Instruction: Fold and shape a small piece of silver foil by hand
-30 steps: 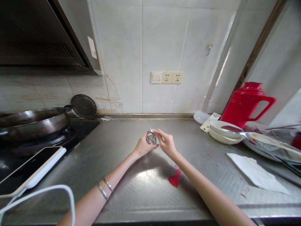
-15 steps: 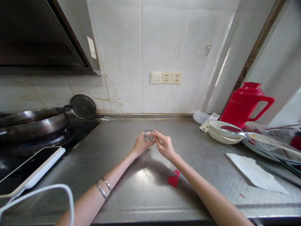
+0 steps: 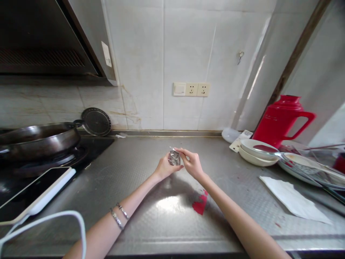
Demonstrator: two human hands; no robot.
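Near the middle of the counter, my left hand (image 3: 165, 168) is wrapped round a small, dark, roundish thing (image 3: 175, 158) with a shiny clear wrapper over it. Its exact kind cannot be made out. The fingers of my right hand (image 3: 192, 162) pinch the clear plastic film (image 3: 172, 148) at its upper edge. Both hands are close together, a little above the steel surface. A torn red piece (image 3: 199, 205) lies on the counter, nearer to me and beside my right forearm.
A steel pan (image 3: 40, 141) sits on the black stove at left, with a phone (image 3: 35, 192) and white cable (image 3: 60, 214) nearer. At right are stacked bowls (image 3: 257, 158), a red thermos jug (image 3: 279, 122), a plate (image 3: 302, 174) and a white paper napkin (image 3: 295, 199).
Both hands have shifted slightly right with the wrapped thing, which now tilts more toward me. A bit of clear film stands up at its top, by my right fingertips.
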